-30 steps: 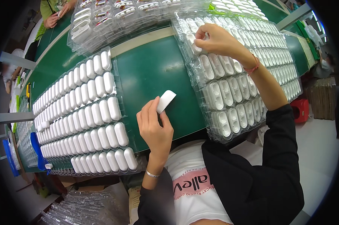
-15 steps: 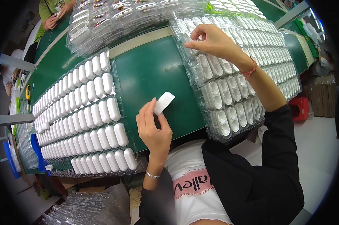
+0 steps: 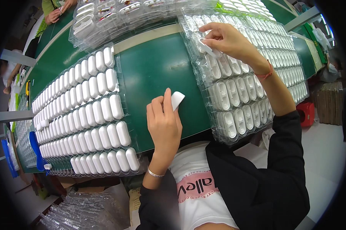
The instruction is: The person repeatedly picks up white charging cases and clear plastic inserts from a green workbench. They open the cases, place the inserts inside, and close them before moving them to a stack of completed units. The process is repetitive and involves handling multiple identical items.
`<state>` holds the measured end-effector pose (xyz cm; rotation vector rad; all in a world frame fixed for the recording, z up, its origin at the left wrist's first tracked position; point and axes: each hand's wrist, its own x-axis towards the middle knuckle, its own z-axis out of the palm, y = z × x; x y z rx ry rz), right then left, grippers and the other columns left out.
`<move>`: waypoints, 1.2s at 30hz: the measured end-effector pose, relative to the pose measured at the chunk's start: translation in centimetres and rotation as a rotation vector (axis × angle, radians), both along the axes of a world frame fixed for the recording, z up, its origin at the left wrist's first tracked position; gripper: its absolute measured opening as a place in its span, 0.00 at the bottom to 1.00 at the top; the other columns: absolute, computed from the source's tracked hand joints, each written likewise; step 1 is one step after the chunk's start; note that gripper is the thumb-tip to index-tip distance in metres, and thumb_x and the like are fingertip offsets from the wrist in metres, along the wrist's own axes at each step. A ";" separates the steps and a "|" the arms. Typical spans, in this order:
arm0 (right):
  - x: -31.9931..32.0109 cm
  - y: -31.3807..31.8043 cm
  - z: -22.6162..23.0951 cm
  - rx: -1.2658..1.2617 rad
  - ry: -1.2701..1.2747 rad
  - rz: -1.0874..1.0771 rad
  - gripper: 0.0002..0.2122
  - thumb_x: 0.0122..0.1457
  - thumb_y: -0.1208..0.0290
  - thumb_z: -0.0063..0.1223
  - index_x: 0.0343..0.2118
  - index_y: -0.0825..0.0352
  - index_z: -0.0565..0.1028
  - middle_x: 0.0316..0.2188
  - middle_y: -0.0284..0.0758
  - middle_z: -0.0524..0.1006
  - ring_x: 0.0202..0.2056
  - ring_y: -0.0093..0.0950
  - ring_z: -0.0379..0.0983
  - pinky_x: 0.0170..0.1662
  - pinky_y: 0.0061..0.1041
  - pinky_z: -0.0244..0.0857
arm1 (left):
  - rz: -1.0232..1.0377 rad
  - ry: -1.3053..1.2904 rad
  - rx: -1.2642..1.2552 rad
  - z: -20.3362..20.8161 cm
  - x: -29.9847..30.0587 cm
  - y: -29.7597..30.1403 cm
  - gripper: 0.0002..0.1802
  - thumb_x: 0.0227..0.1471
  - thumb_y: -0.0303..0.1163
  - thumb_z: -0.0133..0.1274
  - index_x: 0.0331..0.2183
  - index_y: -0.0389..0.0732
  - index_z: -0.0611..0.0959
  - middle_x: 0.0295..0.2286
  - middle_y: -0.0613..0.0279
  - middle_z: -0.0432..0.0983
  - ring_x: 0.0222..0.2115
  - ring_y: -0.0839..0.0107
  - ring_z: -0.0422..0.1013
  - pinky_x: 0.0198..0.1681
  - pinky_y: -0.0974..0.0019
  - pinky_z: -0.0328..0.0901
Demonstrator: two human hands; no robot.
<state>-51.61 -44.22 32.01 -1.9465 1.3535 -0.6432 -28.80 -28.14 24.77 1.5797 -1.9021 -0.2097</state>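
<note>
Over the green tabletop [image 3: 153, 69], my left hand [image 3: 163, 124] grips a glossy white oval plastic shell [image 3: 177, 100], tilted between thumb and fingers. My right hand [image 3: 231, 43] is over the clear tray [image 3: 204, 82] on the right, its thumb and fingertips pinching a thin white piece [image 3: 210, 49] at the tray's left edge; the piece's full shape is partly hidden. Rows of open white oval shells [image 3: 233, 92] fill that tray. On the left, another clear tray [image 3: 121, 78] carries rows of rounded white shells [image 3: 115, 105], smooth side up.
Stacked clear trays [image 3: 81, 38] with white shells and small parts stand at the back. A co-worker's hands [image 3: 54, 15] are at the far left. A yellow cutter [image 3: 27, 88] lies by the left edge. A red stool [image 3: 306, 114] stands on the floor at right.
My right hand has moved slightly right and down; a thin white piece now shows in its pinch. My left hand has shifted a little right, turning its shell.
</note>
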 end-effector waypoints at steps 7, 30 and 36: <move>1.2 1.9 1.6 0.017 -0.047 0.017 0.12 0.61 0.70 0.48 0.44 0.70 0.71 0.22 0.35 0.77 0.20 0.20 0.72 0.23 0.19 0.65 | -0.019 0.625 0.134 -0.9 0.3 -0.3 0.22 0.54 0.17 0.42 0.51 0.37 0.75 0.32 0.57 0.75 0.23 0.73 0.65 0.29 0.70 0.63; 7.7 7.2 -0.8 0.582 -0.592 0.432 0.18 0.59 0.77 0.55 0.52 0.70 0.72 0.42 0.37 0.73 0.32 0.23 0.77 0.34 0.19 0.73 | -0.034 1.498 0.231 1.8 2.3 2.2 0.23 0.56 0.24 0.54 0.52 0.32 0.68 0.46 0.49 0.73 0.45 0.68 0.72 0.48 0.67 0.69; 8.0 8.1 -1.3 0.399 -0.558 0.420 0.17 0.56 0.81 0.56 0.50 0.69 0.73 0.45 0.38 0.76 0.35 0.25 0.79 0.39 0.21 0.74 | -0.019 1.408 0.087 1.7 2.1 2.3 0.21 0.56 0.24 0.54 0.49 0.33 0.67 0.49 0.41 0.71 0.47 0.66 0.72 0.49 0.64 0.70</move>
